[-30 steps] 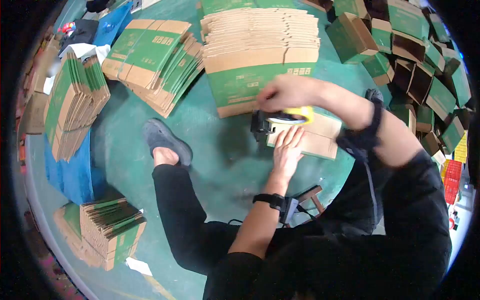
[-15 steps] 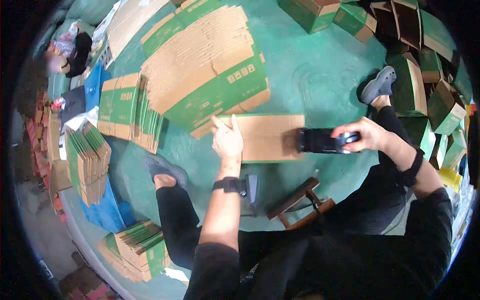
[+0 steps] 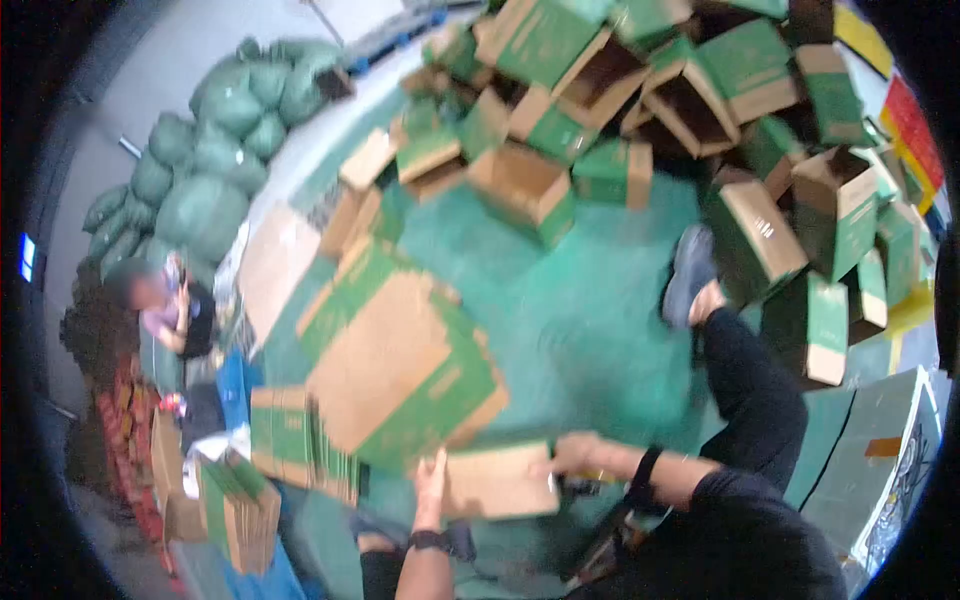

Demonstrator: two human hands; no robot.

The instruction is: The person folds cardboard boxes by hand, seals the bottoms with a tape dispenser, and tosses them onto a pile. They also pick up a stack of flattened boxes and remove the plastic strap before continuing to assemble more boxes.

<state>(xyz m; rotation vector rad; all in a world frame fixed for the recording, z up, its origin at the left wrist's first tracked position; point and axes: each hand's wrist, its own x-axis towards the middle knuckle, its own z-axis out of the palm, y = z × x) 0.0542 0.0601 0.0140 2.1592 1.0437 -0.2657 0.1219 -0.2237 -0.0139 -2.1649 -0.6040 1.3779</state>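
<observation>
The view is blurred and tilted up. A flat brown cardboard box (image 3: 497, 482) lies on the green floor just in front of me. My left hand (image 3: 432, 478) rests on its left edge with the fingers spread, a black watch on the wrist. At the box's right edge, my right hand (image 3: 575, 455) is closed over a dark tape dispenser (image 3: 585, 487), only partly visible under the hand. My black-trousered right leg (image 3: 745, 385) stretches out to the right, with a grey shoe (image 3: 688, 272) on the foot.
A fanned stack of flat green-and-brown cartons (image 3: 400, 365) lies beyond the box. Several assembled green boxes (image 3: 700, 100) are heaped at the back and right. More flat stacks (image 3: 235, 500) stand at left. A seated person (image 3: 165, 305) and green sacks (image 3: 200, 170) are at far left.
The camera has swung upward, so the hands and box now sit at the bottom of the view. My right hand with the dispenser has come in to the box's right edge.
</observation>
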